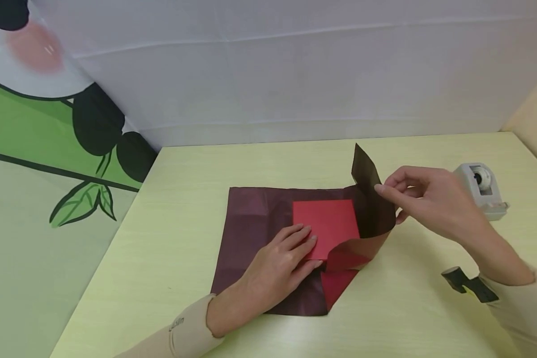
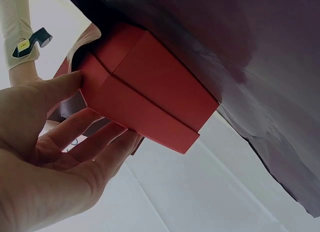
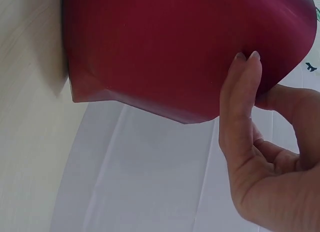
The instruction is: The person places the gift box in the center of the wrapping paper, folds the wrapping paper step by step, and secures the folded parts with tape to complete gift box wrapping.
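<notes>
Pale table (image 1: pixel 130 263): I see the left hand (image 1: pixel 275 264) spread on a red box (image 1: pixel 325 218), the right hand (image 1: pixel 431 203) pinching dark paper (image 1: pixel 246 228).

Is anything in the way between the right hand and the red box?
Yes, the paper is. The right hand pinches its lifted side, which stands up between that hand and the red box. Nothing else visible is between them.
</notes>
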`<state>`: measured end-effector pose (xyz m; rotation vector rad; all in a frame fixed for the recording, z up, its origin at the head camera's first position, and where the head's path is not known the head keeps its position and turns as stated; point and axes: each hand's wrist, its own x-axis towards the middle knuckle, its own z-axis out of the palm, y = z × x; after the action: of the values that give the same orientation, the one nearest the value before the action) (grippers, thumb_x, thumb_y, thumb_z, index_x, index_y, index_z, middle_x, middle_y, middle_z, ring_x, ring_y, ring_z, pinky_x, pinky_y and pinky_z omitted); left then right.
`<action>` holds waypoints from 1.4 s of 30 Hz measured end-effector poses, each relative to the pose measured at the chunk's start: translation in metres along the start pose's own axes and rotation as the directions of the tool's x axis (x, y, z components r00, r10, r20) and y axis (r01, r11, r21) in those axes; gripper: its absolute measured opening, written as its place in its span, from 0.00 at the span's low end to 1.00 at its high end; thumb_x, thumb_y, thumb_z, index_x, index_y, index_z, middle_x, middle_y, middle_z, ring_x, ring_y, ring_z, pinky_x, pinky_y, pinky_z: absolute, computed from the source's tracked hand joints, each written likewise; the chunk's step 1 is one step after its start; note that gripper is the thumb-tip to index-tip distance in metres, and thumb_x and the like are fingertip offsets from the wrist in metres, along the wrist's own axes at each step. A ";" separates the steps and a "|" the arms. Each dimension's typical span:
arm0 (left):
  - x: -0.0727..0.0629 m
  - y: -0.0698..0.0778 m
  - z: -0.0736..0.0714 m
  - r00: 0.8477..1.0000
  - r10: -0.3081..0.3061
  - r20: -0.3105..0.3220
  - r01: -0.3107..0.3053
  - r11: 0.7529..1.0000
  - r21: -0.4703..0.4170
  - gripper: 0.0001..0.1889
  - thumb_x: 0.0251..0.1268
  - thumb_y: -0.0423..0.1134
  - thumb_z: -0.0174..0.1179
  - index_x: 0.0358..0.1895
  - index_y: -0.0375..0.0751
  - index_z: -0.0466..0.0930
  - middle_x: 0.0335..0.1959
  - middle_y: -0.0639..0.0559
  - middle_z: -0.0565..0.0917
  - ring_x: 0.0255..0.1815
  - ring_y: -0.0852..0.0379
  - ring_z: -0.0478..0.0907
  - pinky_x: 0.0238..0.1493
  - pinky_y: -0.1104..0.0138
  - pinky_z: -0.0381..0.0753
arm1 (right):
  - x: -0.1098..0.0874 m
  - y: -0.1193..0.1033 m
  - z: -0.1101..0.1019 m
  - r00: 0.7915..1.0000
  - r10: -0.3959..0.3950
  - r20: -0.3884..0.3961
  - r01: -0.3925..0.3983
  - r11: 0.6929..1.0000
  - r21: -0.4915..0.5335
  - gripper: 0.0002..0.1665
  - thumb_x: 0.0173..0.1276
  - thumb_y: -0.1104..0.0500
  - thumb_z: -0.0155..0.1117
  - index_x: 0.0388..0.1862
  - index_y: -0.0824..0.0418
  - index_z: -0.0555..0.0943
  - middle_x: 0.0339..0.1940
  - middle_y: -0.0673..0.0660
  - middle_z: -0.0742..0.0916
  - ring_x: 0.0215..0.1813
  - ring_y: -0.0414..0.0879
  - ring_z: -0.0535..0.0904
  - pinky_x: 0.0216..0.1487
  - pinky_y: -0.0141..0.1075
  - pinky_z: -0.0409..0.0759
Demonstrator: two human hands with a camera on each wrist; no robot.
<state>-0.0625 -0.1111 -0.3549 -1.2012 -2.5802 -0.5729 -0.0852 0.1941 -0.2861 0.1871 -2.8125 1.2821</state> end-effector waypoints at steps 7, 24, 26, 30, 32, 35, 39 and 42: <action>0.000 -0.001 0.001 1.000 0.003 -0.008 -0.003 1.000 0.000 0.22 0.66 0.44 0.72 0.58 0.36 0.86 0.60 0.40 0.84 0.65 0.46 0.77 0.58 0.63 0.83 | 0.004 -0.010 0.009 1.000 -0.030 0.004 0.030 0.999 -0.023 0.11 0.73 0.47 0.69 0.40 0.53 0.86 0.33 0.51 0.88 0.24 0.43 0.87 0.32 0.33 0.76; 0.001 0.000 0.002 1.000 0.009 0.008 -0.009 1.000 0.007 0.21 0.66 0.42 0.72 0.58 0.36 0.86 0.61 0.40 0.83 0.65 0.46 0.76 0.59 0.63 0.82 | 0.012 -0.028 0.033 0.995 -0.093 0.037 0.089 0.990 0.109 0.13 0.71 0.49 0.71 0.38 0.58 0.85 0.30 0.54 0.87 0.31 0.47 0.86 0.29 0.39 0.86; 0.001 -0.001 0.002 1.000 0.012 0.008 -0.012 1.000 0.010 0.21 0.66 0.42 0.72 0.58 0.36 0.86 0.61 0.40 0.83 0.65 0.46 0.76 0.59 0.63 0.82 | 0.013 -0.029 0.036 0.994 -0.098 0.045 0.092 0.989 0.119 0.13 0.71 0.49 0.71 0.38 0.59 0.85 0.30 0.55 0.87 0.32 0.47 0.86 0.29 0.40 0.86; 0.002 -0.001 0.002 1.000 0.012 0.017 -0.013 1.000 0.007 0.21 0.66 0.42 0.72 0.58 0.35 0.86 0.61 0.40 0.83 0.66 0.46 0.76 0.60 0.63 0.82 | 0.016 -0.030 0.042 0.993 -0.099 0.058 0.091 0.988 0.124 0.12 0.71 0.50 0.71 0.38 0.59 0.85 0.31 0.56 0.87 0.32 0.48 0.86 0.28 0.40 0.86; 0.002 0.000 0.002 1.000 0.011 0.022 -0.011 1.000 0.006 0.21 0.66 0.42 0.72 0.58 0.35 0.86 0.61 0.40 0.83 0.66 0.46 0.76 0.59 0.63 0.82 | 0.017 -0.031 0.045 0.993 -0.098 0.063 0.089 0.988 0.129 0.11 0.71 0.52 0.71 0.38 0.59 0.85 0.30 0.56 0.87 0.32 0.48 0.86 0.28 0.41 0.86; 0.002 0.000 0.002 1.000 0.012 0.026 -0.012 1.000 0.007 0.21 0.66 0.42 0.72 0.58 0.35 0.86 0.61 0.40 0.83 0.66 0.46 0.76 0.59 0.62 0.82 | 0.019 -0.032 0.049 0.993 -0.099 0.070 0.088 0.986 0.138 0.10 0.71 0.53 0.71 0.37 0.59 0.85 0.29 0.56 0.87 0.30 0.47 0.85 0.28 0.41 0.86; 0.001 0.000 0.002 0.999 0.012 0.029 -0.013 1.000 0.013 0.21 0.65 0.41 0.72 0.59 0.35 0.85 0.62 0.40 0.83 0.67 0.45 0.75 0.59 0.62 0.82 | 0.023 -0.034 0.056 0.991 -0.112 0.069 0.103 0.987 0.123 0.08 0.71 0.54 0.71 0.34 0.57 0.85 0.28 0.54 0.87 0.29 0.46 0.84 0.29 0.37 0.83; 0.001 -0.001 0.002 0.999 0.019 0.029 -0.020 0.999 0.026 0.21 0.64 0.39 0.72 0.59 0.35 0.85 0.62 0.40 0.82 0.66 0.45 0.76 0.59 0.62 0.82 | 0.026 -0.034 0.062 0.990 -0.125 0.065 0.119 0.988 0.101 0.08 0.71 0.54 0.70 0.33 0.55 0.85 0.27 0.52 0.86 0.30 0.45 0.82 0.29 0.35 0.79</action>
<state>-0.0641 -0.1099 -0.3563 -1.2328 -2.5883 -0.5200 -0.1056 0.1228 -0.2985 0.4106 -2.7482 1.4123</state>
